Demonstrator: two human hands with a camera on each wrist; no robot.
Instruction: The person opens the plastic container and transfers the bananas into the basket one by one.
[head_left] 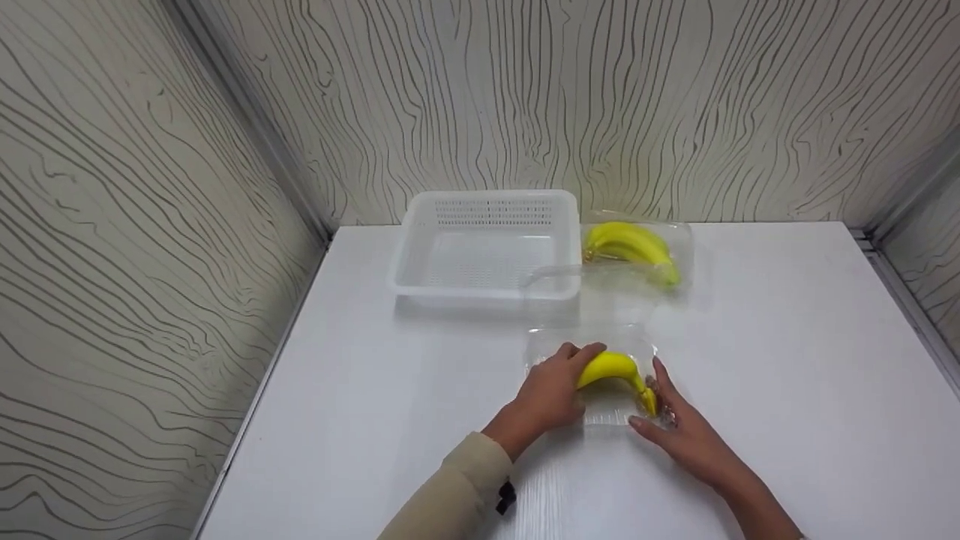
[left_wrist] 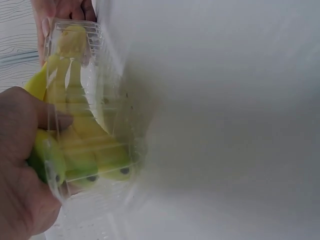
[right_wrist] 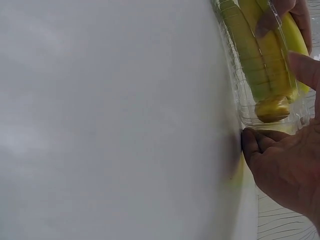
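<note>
A bunch of yellow bananas (head_left: 611, 365) with greenish tips lies in the clear plastic container (head_left: 611, 418), whose hinged lid (head_left: 600, 300) stands open toward the back. My left hand (head_left: 551, 390) grips the bunch at its left part; in the left wrist view its thumb (left_wrist: 60, 119) presses on the bananas behind the clear wall. At the container's right end is my right hand (head_left: 694, 442). Its thumb lies at the front edge and its fingers (right_wrist: 257, 142) are against the end wall by the banana stem (right_wrist: 272, 107).
A white plastic basket (head_left: 401, 259) with slotted walls stands at the back of the white table (head_left: 337, 420). Right of it sits another clear container (head_left: 684, 240) with bananas (head_left: 630, 238) inside. Wood-patterned walls (head_left: 510, 97) enclose the table at the back and sides.
</note>
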